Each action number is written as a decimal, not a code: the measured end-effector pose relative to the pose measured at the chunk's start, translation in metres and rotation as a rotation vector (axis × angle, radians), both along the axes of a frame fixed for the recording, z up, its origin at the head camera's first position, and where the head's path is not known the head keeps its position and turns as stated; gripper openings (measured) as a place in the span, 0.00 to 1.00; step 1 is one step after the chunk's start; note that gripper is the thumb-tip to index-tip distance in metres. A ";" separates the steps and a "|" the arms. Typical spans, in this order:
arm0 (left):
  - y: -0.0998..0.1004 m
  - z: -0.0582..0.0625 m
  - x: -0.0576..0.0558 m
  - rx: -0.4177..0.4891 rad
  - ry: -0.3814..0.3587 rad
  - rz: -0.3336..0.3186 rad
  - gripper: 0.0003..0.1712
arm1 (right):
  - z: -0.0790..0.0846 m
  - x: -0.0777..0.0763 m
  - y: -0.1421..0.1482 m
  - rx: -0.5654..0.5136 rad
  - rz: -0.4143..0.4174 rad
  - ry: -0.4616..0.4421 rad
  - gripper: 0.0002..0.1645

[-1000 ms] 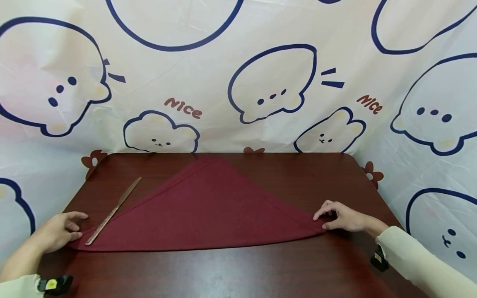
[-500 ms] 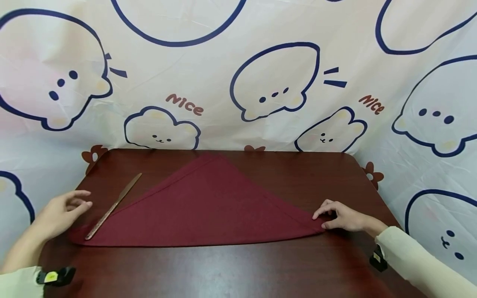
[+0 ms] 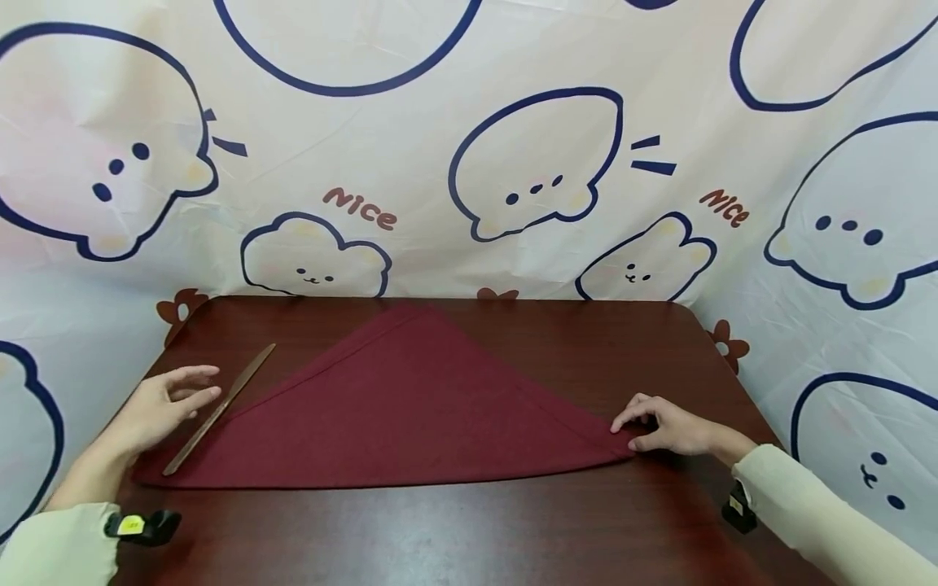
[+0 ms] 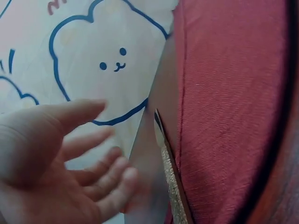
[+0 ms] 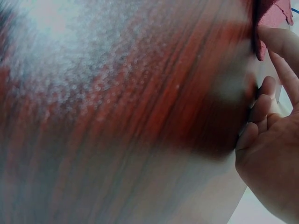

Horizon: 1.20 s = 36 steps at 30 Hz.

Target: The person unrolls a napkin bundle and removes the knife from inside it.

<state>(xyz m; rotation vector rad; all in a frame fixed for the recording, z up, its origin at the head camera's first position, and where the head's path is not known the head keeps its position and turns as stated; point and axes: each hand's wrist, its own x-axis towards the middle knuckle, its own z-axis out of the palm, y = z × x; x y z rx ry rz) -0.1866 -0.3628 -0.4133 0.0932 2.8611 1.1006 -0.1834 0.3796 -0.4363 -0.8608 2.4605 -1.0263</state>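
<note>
A dark red cloth napkin, folded into a triangle, lies with its long edge toward me. Across its left part slants a table knife; its tip points to the far side and its textured handle lies on the cloth. My left hand hovers just left of the knife, fingers loosely extended and holding nothing. In the left wrist view, the knife stands apart from the fingertips. At the napkin's right corner my right hand pinches the cloth between thumb and finger. That corner of the napkin shows at the thumb in the right wrist view.
A dark brown wooden table lies beneath everything, its front part glossy with reflected light. Behind it and at both sides hangs a pale curtain printed with cartoon outlines. Black cameras are strapped on both wrists.
My left hand has let go of the napkin's left corner, lifted, and moved right and forward to beside the knife. The right hand has stayed at its corner.
</note>
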 end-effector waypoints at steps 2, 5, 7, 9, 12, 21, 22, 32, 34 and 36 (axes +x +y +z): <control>-0.003 0.000 -0.001 -0.020 -0.104 -0.026 0.37 | 0.001 0.000 0.000 0.002 -0.001 -0.008 0.13; -0.005 -0.001 -0.002 -0.049 -0.186 -0.056 0.39 | 0.003 0.001 0.001 0.006 -0.007 -0.015 0.13; -0.006 -0.002 -0.002 -0.061 -0.188 -0.071 0.38 | 0.004 0.001 0.001 0.004 -0.008 -0.012 0.13; -0.005 -0.005 -0.002 -0.080 -0.175 -0.084 0.38 | 0.005 0.001 0.002 -0.001 -0.007 -0.006 0.13; -0.003 -0.009 -0.002 -0.105 -0.155 -0.098 0.36 | 0.005 0.001 0.001 -0.008 0.003 0.001 0.13; -0.002 -0.012 -0.005 -0.149 -0.117 -0.109 0.32 | 0.002 0.001 -0.001 -0.006 0.000 -0.004 0.13; -0.002 -0.012 -0.004 -0.154 -0.113 -0.110 0.32 | 0.002 0.000 -0.001 -0.004 -0.003 -0.006 0.13; 0.007 -0.014 -0.007 -0.234 -0.103 -0.076 0.28 | 0.002 0.002 -0.001 -0.001 -0.009 -0.027 0.13; 0.008 -0.013 -0.009 -0.243 -0.097 -0.081 0.28 | 0.001 0.001 0.000 -0.001 -0.011 -0.024 0.13; 0.009 -0.013 -0.010 -0.245 -0.090 -0.087 0.28 | 0.001 0.001 0.000 -0.002 -0.014 -0.021 0.13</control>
